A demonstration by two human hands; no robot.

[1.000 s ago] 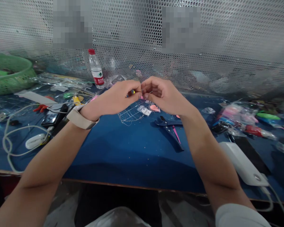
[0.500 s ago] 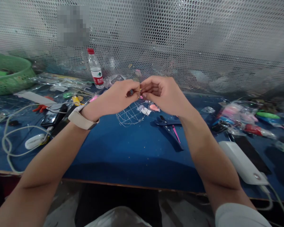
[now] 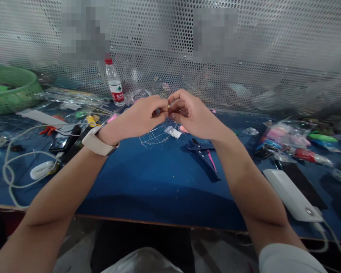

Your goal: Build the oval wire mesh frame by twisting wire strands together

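My left hand [image 3: 147,112] is closed in a pinch, thumb against forefinger, above the far middle of the blue table. Fingertip to fingertip with it, my right hand [image 3: 189,113] curls its fingers inward. A tiny bit of yellow shows between the two, too small to name. Under the hands lie thin silvery wires [image 3: 153,138], a small white packet [image 3: 173,132] and a pink piece [image 3: 183,129] partly behind my right hand. Dark blue cutting pliers [image 3: 202,157] with a pink strip rest on the table, nearer me than the right hand.
A water bottle [image 3: 115,84] stands by the perforated metal screen [image 3: 165,41]. A green basket [image 3: 14,93] sits far left. White cable [image 3: 10,167] and a white mouse-like case [image 3: 42,170] lie left; a white power bank [image 3: 291,195] and bagged pieces [image 3: 284,136] lie right.
My right hand has shifted slightly left and its fingers have curled differently. The wires under the hands lie a little differently. My left hand stays almost in place.
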